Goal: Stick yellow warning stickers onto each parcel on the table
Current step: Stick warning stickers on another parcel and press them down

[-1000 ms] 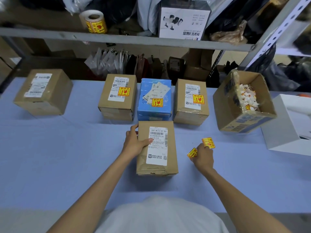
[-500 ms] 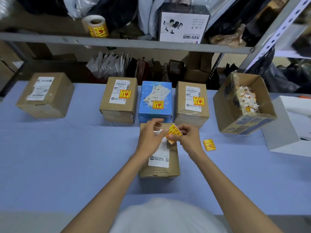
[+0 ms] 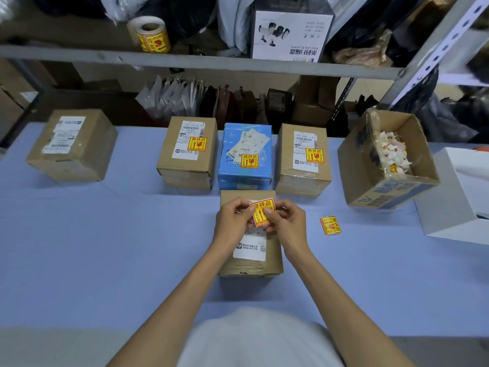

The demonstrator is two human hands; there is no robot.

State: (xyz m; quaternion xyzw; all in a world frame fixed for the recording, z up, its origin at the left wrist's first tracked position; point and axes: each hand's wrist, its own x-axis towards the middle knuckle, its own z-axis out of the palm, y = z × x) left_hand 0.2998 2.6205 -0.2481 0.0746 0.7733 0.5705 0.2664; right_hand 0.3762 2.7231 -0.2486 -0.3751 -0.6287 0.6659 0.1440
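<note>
A brown parcel (image 3: 251, 258) with a white shipping label lies in front of me on the blue table (image 3: 105, 247). Above its far end, my left hand (image 3: 231, 221) and my right hand (image 3: 287, 223) both pinch one yellow warning sticker (image 3: 262, 211). A second yellow sticker (image 3: 330, 225) lies flat on the table to the right. Behind stand two brown parcels (image 3: 189, 152) (image 3: 303, 158) and a blue parcel (image 3: 246, 157), each bearing a yellow sticker. A brown parcel (image 3: 71, 144) at the far left shows only a white label.
An open carton (image 3: 383, 186) holding crumpled sticker backings sits at the right, with a white box (image 3: 460, 197) beside it. A metal shelf (image 3: 201, 62) above the table's far edge carries a sticker roll (image 3: 150, 34) and a boxed product (image 3: 291, 30).
My right hand brought one sticker from the table to the parcel, leaving the other behind. My left hand left the parcel's side and joined it on the sticker, which now faces up.
</note>
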